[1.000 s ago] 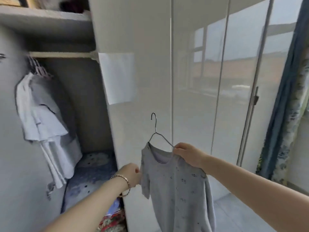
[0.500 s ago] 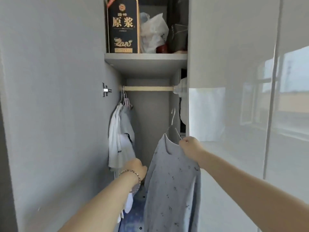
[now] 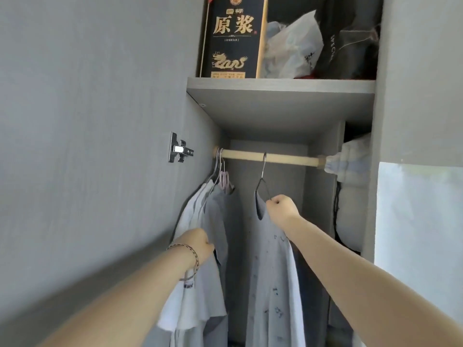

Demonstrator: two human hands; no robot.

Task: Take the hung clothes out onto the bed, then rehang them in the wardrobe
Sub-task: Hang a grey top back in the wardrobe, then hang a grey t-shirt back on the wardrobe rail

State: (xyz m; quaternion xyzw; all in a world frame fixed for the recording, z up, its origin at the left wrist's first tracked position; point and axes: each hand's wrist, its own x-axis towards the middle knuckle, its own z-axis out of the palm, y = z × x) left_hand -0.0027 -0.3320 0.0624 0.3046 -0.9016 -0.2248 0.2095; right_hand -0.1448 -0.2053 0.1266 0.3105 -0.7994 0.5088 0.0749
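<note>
A grey speckled shirt (image 3: 269, 284) hangs on a thin wire hanger (image 3: 263, 176) whose hook sits over the wooden wardrobe rail (image 3: 250, 155). My right hand (image 3: 281, 207) pinches the hanger's shoulder wire at the shirt's collar. At the rail's left end hang several pale shirts (image 3: 200, 221) on their own hangers. My left hand (image 3: 200, 244), with bracelets at the wrist, holds the edge of one of those pale shirts; its fingers are hidden behind the cloth.
The open wardrobe door (image 3: 87, 146) with a metal hinge (image 3: 179, 151) stands close on the left. A shelf (image 3: 280, 88) above the rail carries a black box (image 3: 233, 36) and bags (image 3: 295, 46). Folded cloth (image 3: 350, 159) sits at the rail's right end. A glossy door (image 3: 421, 221) closes off the right.
My right hand has lifted the grey shirt into the wardrobe and its hook now sits on the rail. My left hand has moved from the grey shirt to the pale shirts.
</note>
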